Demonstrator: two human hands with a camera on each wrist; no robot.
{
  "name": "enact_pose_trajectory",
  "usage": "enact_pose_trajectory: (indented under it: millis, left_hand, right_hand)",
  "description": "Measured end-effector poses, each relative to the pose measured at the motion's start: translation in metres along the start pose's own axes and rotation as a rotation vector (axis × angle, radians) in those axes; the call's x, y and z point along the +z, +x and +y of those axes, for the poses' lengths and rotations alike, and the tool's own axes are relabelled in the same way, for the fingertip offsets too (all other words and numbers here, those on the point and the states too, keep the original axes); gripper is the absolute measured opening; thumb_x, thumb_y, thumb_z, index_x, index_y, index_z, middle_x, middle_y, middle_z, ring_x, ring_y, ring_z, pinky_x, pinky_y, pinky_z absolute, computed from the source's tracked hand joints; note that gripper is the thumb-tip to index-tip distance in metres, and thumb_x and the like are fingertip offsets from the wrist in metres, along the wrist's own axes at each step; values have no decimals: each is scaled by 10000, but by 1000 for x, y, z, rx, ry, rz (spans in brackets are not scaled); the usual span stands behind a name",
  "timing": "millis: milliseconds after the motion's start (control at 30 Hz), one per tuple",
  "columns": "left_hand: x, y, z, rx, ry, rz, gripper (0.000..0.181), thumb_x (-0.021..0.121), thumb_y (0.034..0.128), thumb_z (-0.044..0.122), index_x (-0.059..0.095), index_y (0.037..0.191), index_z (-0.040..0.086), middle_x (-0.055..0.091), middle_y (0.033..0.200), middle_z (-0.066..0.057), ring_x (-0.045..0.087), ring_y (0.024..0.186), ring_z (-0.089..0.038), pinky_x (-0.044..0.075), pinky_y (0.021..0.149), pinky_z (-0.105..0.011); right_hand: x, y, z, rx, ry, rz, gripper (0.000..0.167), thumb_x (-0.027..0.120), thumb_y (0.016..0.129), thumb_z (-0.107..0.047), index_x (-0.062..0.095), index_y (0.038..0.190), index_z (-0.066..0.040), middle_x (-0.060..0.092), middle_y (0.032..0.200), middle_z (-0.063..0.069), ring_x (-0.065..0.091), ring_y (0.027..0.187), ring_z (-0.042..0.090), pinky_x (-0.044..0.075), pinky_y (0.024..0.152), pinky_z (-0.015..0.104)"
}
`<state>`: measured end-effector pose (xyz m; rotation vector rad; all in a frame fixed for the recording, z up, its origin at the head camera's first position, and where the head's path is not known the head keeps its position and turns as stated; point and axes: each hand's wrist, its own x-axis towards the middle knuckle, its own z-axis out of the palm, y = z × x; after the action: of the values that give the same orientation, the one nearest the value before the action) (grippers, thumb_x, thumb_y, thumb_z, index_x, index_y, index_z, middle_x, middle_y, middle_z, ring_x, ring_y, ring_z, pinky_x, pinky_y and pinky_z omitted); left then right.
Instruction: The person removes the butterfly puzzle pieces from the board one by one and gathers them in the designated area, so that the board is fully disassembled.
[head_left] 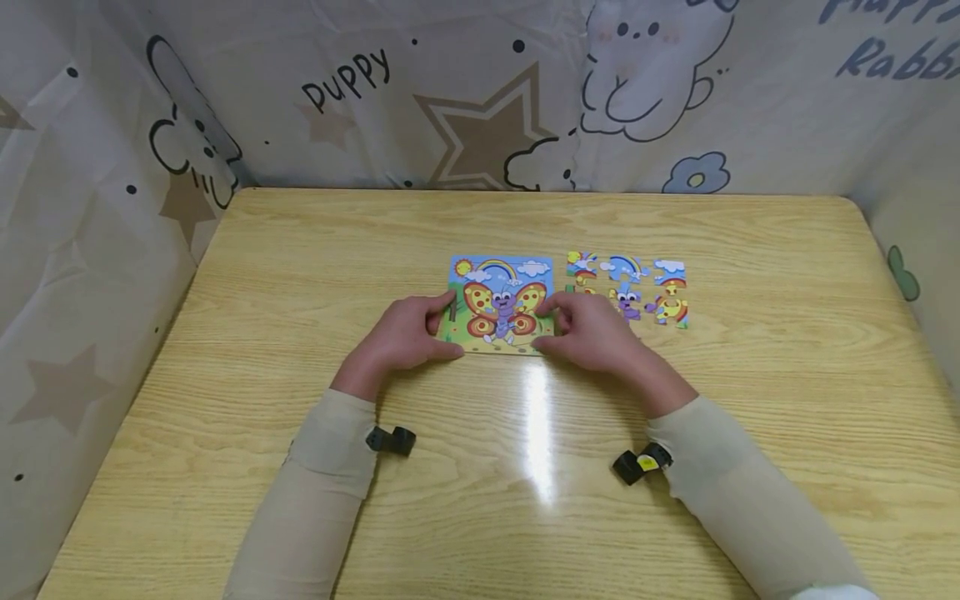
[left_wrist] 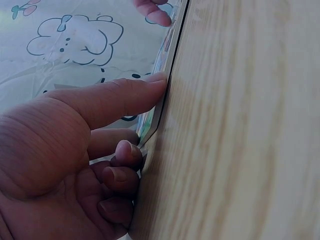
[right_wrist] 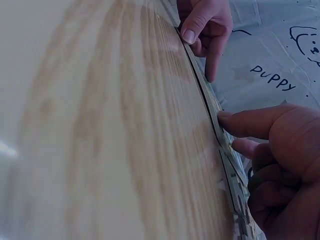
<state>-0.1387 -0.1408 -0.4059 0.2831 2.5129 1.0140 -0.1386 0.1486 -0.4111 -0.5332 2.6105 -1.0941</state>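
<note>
A rectangular puzzle board (head_left: 502,287) with a butterfly, rainbow and sun lies on the table in the head view. My left hand (head_left: 408,333) holds its left side, thumb at the front corner and a finger along the edge. On the right side, my right hand (head_left: 596,332) grips the board with thumb and index finger over its border. The left wrist view shows the board edge-on, close to the wood, with the left hand's (left_wrist: 65,150) other fingers curled beside it. In the right wrist view, the right hand's (right_wrist: 280,155) thumb touches the board's rim.
Several loose puzzle pieces (head_left: 625,268) lie in two rows right of the board, partly hidden by the right hand. The wooden table (head_left: 480,483) backs onto a printed fabric wall (head_left: 300,158). Small black cameras (head_left: 392,440) sit on the wrists.
</note>
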Motion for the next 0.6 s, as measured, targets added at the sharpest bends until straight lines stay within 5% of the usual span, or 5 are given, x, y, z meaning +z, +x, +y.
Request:
enact_pose_trajectory:
  millis: [367,600]
  left_hand:
    - [0,0,0,3,7,-3,895,856,816,260,362,1548,113,483,893,-72,448,912,-251,359,800,-367]
    - [-1,-1,0,7,3,-5,888,853,821,249,360,1545,101,371,795,-62,392,776,-230,329,714,-362]
  right_hand:
    - [0,13,-2,-28,-71,-63,365,828,842,-259,675,1133,-100,496,622,1,444,568,166,423,682,367]
    - [-3,16,-4,-45,-130,-95,370,819,842,-296,670,1114,-95,560,687,1,514,625,171,434,652,371]
